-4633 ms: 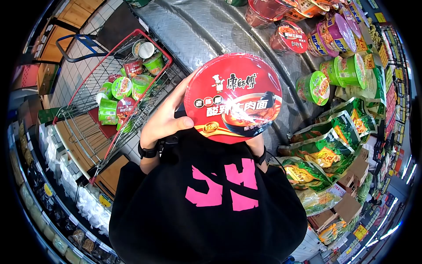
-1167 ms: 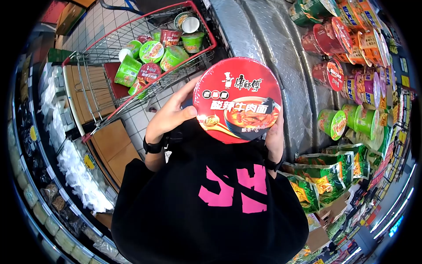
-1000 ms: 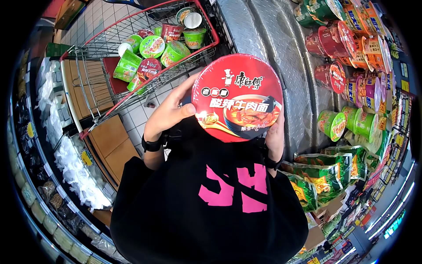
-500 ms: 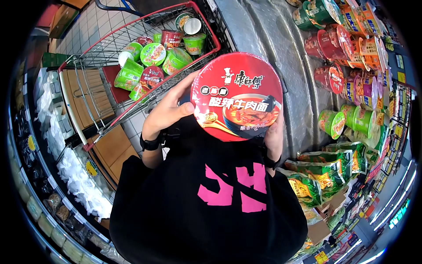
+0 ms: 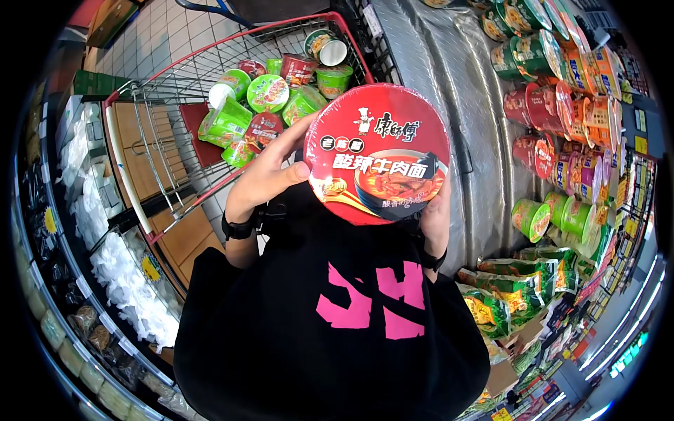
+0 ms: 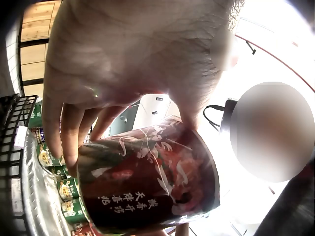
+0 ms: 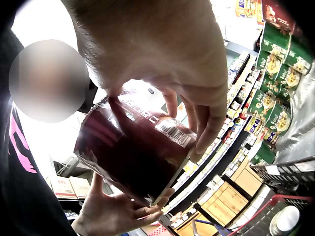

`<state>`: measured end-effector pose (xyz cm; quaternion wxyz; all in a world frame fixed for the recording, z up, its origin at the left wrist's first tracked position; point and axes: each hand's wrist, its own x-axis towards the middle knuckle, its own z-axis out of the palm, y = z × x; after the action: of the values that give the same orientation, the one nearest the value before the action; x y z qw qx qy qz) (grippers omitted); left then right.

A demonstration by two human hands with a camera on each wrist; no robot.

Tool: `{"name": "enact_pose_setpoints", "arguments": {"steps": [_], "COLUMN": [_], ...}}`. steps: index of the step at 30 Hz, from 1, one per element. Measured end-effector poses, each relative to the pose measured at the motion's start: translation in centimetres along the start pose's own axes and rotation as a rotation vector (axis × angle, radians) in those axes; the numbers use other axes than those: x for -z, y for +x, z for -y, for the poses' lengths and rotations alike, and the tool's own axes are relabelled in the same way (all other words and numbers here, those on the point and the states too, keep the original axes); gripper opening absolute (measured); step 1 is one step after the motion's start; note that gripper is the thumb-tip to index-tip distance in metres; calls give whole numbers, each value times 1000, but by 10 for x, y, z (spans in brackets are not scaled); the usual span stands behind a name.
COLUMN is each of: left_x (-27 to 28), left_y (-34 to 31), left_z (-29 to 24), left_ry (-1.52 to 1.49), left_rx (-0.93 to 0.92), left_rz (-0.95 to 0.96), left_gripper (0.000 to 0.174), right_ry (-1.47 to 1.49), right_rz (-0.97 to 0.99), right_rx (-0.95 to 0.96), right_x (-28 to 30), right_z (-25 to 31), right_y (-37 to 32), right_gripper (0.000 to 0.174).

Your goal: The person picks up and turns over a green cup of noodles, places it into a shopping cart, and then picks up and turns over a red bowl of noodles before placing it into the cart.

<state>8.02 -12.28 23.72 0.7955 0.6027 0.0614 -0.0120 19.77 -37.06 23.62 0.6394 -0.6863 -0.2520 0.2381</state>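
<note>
In the head view, a large red cup of instant noodles [image 5: 393,133] is held in front of the chest, its printed lid facing up. My left hand [image 5: 270,179] grips its left side, the thumb at the lid's edge. At the right side, my right hand [image 5: 437,217] holds it too, partly hidden behind the lid. The left wrist view has the left hand [image 6: 133,54] with fingers and thumb spread around the dark red wall of the noodle cup [image 6: 147,187]. From the right wrist, the right hand [image 7: 152,49] grips near the barcode label [image 7: 173,132].
A red-rimmed shopping cart [image 5: 168,63] with several green and red noodle cups stands at upper left. On the right, a metal display platform [image 5: 477,140] carries rows of noodle cups [image 5: 537,105] and green bags [image 5: 519,281]. Shelves line the far left.
Since the earliest frame, more of my right hand has come into sight beside the cup. Both hands keep hold of it. The cart and display have shifted in the head view.
</note>
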Motion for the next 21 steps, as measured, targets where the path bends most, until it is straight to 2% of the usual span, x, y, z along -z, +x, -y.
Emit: {"name": "enact_pose_setpoints", "arguments": {"steps": [16,21], "left_x": [62,79], "left_y": [-21,-24], "left_z": [-7,-5], "left_ry": [-18,-56], "left_rx": [-14,7], "left_rz": [-159,-174], "left_gripper": [91,82], "right_ry": [-3,-52], "right_rz": [135,162], "right_rx": [-36,-30], "right_x": [-58,-74], "right_z": [4,3], "right_y": [59,78], "right_gripper": [97,93]}}
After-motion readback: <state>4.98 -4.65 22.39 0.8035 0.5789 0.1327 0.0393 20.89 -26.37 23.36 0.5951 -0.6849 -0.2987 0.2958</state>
